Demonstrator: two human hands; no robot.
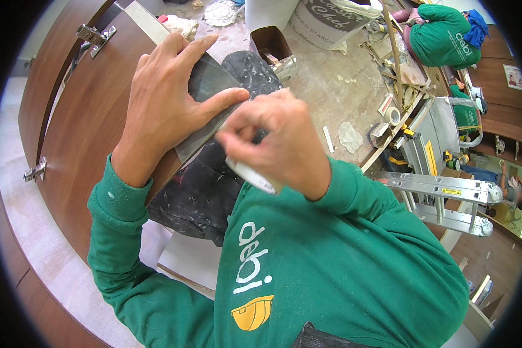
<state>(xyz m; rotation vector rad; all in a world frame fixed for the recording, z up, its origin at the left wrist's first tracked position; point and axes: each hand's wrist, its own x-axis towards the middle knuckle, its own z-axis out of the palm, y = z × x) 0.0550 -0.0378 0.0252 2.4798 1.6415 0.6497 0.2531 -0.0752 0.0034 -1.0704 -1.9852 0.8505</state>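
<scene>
A brown wood-grain panel [93, 87] is set at a slant on the person's left, and a dark grey sheet [210, 78] is laid along its right-hand edge, close to the dark, white-spattered trousers [188, 200]. The sheet is steadied by the left hand [165, 101], which is spread over it with the thumb and forefinger well apart; whether the panel's edge is also gripped from behind cannot be told. A white roll [252, 175] is held beneath the right hand [278, 136], whose fingers are curled together near the tip of the left thumb; these fingers are blurred, so what is pinched between them cannot be made out. Two metal hinges [95, 39] are fixed to the panelling at the left. Beyond the knee, a brown open container [269, 43] is placed on the dusty floor [316, 81], with a white printed sack [336, 23] just beside it. To the right, a metal ladder [438, 185] is seen, and farther back a co-worker in green [443, 43] is bent over.
</scene>
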